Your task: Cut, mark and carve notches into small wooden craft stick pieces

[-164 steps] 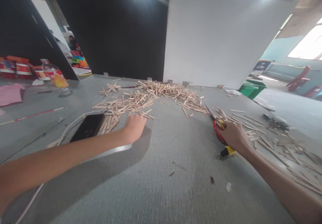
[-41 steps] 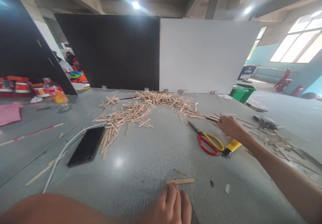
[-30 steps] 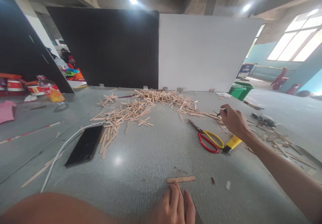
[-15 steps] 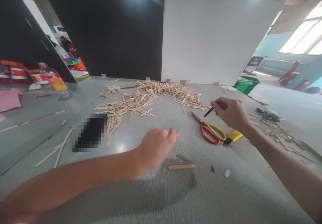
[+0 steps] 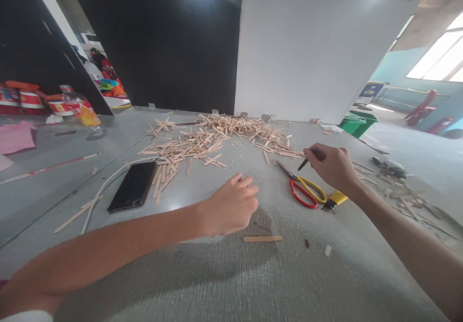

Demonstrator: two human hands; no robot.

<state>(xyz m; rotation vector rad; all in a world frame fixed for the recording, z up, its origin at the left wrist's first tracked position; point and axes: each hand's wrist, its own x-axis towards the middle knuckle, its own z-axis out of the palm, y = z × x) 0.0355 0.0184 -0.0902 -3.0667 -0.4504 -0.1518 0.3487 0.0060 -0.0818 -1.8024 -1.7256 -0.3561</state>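
Note:
My left hand (image 5: 233, 205) hovers over the middle of the grey table (image 5: 217, 283), its fingers curled; what they hold, if anything, is hidden. Just below it lies one flat wooden stick (image 5: 262, 238). My right hand (image 5: 331, 165) is at the right, closed on a dark pen (image 5: 303, 164) whose tip points down and left. Beside that hand are scissors (image 5: 306, 192) with one red and one yellow handle, and a yellow-handled tool (image 5: 336, 199). A large loose pile of wooden sticks (image 5: 202, 141) spreads across the back of the table.
A black phone (image 5: 133, 186) and a white cable (image 5: 103, 187) lie at the left. Further left are a bottle (image 5: 87, 114) and pink paper (image 5: 16, 136). A black and white panel (image 5: 289, 57) stands behind the pile. More wood scraps (image 5: 415, 204) are at the right.
My left hand has turned, and its fingers now face more to the right and upward. The right hand has barely moved, with the pen still in it. The view has shifted slightly.

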